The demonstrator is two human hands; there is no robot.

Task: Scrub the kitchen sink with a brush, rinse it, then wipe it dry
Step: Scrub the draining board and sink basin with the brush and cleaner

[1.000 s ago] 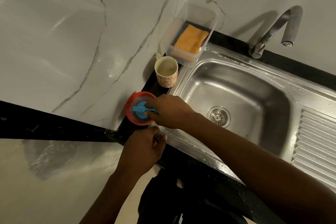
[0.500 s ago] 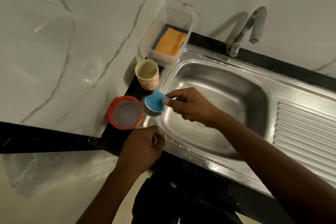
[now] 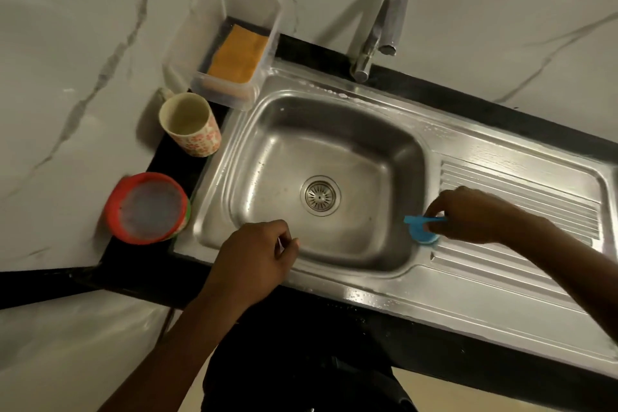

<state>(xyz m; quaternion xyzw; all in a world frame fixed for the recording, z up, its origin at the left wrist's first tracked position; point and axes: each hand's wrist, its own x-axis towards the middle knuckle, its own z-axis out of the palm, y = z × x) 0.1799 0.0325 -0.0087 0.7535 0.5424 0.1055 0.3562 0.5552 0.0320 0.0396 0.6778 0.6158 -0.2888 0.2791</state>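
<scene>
The steel sink (image 3: 351, 130) has a drain strainer (image 3: 320, 195) in the middle of its basin. My right hand (image 3: 468, 216) grips a blue round brush (image 3: 422, 230) and presses it on the sink's right rim, where the ribbed drainboard (image 3: 521, 197) begins. My left hand (image 3: 257, 259) rests on the sink's front rim with the fingers curled in; something thin and pale seems pinched in it, too small to name. The tap (image 3: 384, 27) stands behind the basin, with no water running.
A red-rimmed round container (image 3: 147, 207) with pale foamy content sits left of the sink. Behind it stand a floral cup (image 3: 190, 124) and a clear box (image 3: 234, 53) holding an orange cloth (image 3: 238, 53). Marble walls close in the left and back.
My right hand lifted the brush out of the red container and carried it across the basin to the right rim. My left hand stayed on the front edge.
</scene>
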